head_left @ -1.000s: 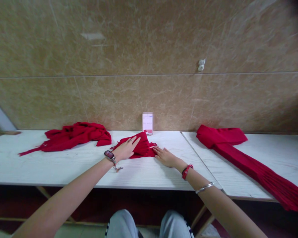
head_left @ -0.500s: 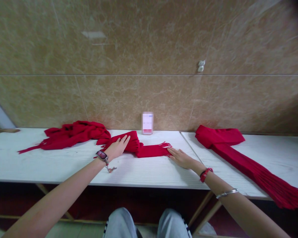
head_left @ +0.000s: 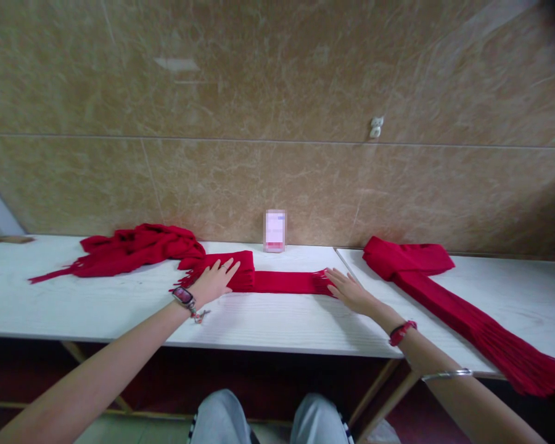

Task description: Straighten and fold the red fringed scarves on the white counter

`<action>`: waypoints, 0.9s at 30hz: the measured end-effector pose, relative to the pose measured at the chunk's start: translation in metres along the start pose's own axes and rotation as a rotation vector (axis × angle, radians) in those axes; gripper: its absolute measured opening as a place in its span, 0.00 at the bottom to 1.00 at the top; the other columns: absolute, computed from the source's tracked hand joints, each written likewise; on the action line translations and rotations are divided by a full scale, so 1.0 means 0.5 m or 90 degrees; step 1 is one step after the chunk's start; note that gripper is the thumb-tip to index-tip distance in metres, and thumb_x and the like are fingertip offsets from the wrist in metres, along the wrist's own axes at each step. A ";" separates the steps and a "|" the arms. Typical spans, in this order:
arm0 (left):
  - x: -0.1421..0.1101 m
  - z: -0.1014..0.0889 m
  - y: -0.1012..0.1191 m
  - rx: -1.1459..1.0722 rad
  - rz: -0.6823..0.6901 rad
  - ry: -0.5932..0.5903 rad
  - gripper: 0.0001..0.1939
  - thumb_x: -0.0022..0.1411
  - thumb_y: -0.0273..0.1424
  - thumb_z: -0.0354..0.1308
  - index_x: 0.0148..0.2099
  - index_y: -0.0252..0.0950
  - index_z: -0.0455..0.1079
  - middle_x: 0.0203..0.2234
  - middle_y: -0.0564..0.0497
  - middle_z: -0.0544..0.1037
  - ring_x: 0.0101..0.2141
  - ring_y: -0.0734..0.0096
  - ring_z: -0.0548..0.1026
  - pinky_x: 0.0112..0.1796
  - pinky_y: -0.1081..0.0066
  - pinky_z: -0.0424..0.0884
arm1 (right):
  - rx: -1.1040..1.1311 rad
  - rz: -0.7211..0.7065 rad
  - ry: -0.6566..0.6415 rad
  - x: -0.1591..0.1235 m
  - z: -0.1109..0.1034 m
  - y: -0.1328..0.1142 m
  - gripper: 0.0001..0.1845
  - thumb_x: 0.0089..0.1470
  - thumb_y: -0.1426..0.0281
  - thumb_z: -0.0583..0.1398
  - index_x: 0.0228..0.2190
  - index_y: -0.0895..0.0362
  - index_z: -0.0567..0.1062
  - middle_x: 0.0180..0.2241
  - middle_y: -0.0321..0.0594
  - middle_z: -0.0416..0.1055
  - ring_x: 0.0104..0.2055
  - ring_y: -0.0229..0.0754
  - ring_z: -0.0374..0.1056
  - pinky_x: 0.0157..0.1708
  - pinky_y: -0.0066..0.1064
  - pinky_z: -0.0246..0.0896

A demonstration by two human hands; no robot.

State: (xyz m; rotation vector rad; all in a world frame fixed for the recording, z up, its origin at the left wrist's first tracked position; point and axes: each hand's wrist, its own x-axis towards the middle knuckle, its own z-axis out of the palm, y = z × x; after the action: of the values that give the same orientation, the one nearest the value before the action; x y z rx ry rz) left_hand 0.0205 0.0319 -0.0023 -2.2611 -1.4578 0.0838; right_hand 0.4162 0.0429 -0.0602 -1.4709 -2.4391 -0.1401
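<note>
In front of me a red fringed scarf [head_left: 282, 282] lies along the white table, thicker and folded at its left part, flat and narrow toward the right. My left hand [head_left: 214, 280] rests flat on the folded part with its fingers spread. At the fringe on the right end lies my right hand [head_left: 350, 290], fingers stretched out and touching the threads. A crumpled red scarf [head_left: 141, 250] is heaped to the left, close to the folded part. On the right lies another red scarf [head_left: 437, 296], bent over at the top, its fringe hanging past the front edge.
A phone [head_left: 275, 230] with a blurred screen leans upright against the tiled wall [head_left: 240, 179]. A small white figure-shaped hook [head_left: 376, 127] sits on the wall. Two white tabletops [head_left: 268, 320] meet at a seam to the right. My knees are below the front edge.
The middle scarf's narrow part has become straighter and longer, its fringe further right. My right hand has moved right with it. My left hand has shifted slightly left, and the folded part lies flatter.
</note>
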 end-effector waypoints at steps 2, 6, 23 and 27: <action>0.006 0.002 0.002 -0.009 -0.009 0.007 0.35 0.57 0.37 0.56 0.63 0.35 0.47 0.59 0.39 0.54 0.54 0.44 0.57 0.45 0.52 0.64 | 0.011 -0.001 0.045 0.033 -0.004 -0.053 0.27 0.60 0.61 0.42 0.57 0.59 0.55 0.60 0.50 0.48 0.62 0.49 0.41 0.56 0.51 0.40; 0.012 0.013 0.008 -0.001 -0.032 0.018 0.33 0.58 0.38 0.54 0.62 0.36 0.49 0.58 0.40 0.55 0.53 0.43 0.58 0.45 0.51 0.64 | 0.022 -0.040 0.019 0.092 0.016 -0.151 0.28 0.59 0.59 0.43 0.58 0.58 0.54 0.61 0.48 0.47 0.62 0.52 0.40 0.55 0.53 0.42; -0.039 0.045 -0.075 0.087 -0.081 0.057 0.31 0.55 0.12 0.36 0.60 0.31 0.55 0.55 0.35 0.59 0.51 0.51 0.64 0.43 0.56 0.68 | -0.085 -0.158 -0.043 0.076 0.062 -0.084 0.26 0.61 0.63 0.40 0.58 0.56 0.53 0.59 0.46 0.50 0.61 0.51 0.46 0.52 0.52 0.50; -0.084 0.070 -0.121 0.053 -0.090 0.071 0.30 0.55 0.13 0.37 0.59 0.33 0.56 0.55 0.35 0.60 0.52 0.52 0.63 0.45 0.54 0.65 | -0.079 -0.131 -0.043 0.036 0.062 -0.004 0.27 0.61 0.60 0.39 0.59 0.55 0.51 0.59 0.46 0.50 0.60 0.49 0.47 0.53 0.51 0.50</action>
State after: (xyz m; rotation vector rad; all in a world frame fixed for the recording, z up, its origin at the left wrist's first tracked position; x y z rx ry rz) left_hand -0.0597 0.0272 -0.0173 -2.0568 -1.5222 -0.0243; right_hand 0.4008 0.0644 -0.0843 -1.2880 -2.6759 -0.2935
